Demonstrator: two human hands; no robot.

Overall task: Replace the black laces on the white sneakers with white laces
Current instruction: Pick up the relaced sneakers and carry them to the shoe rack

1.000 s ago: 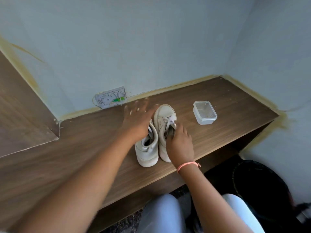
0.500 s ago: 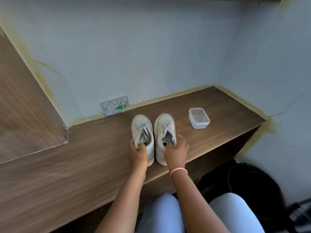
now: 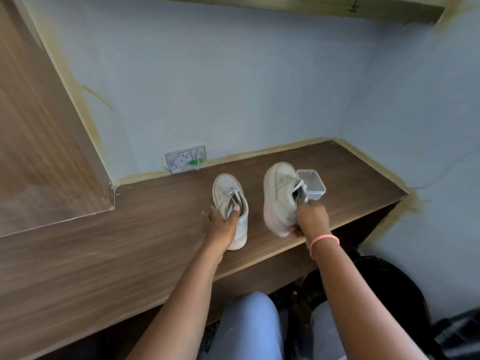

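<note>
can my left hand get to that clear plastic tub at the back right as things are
Probably not directly. The left hand holds the sneaker on the desk, and the raised sneaker in the right hand sits across the way, in front of the tub.

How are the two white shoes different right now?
The left sneaker sits flat on the wooden shelf; the right sneaker is tipped on its side. The left hand rests on one; the right hand grips the other. Both are white with pale laces.

White sneakers, brown wood-grain shelf, clear container, pink wristband.
</note>
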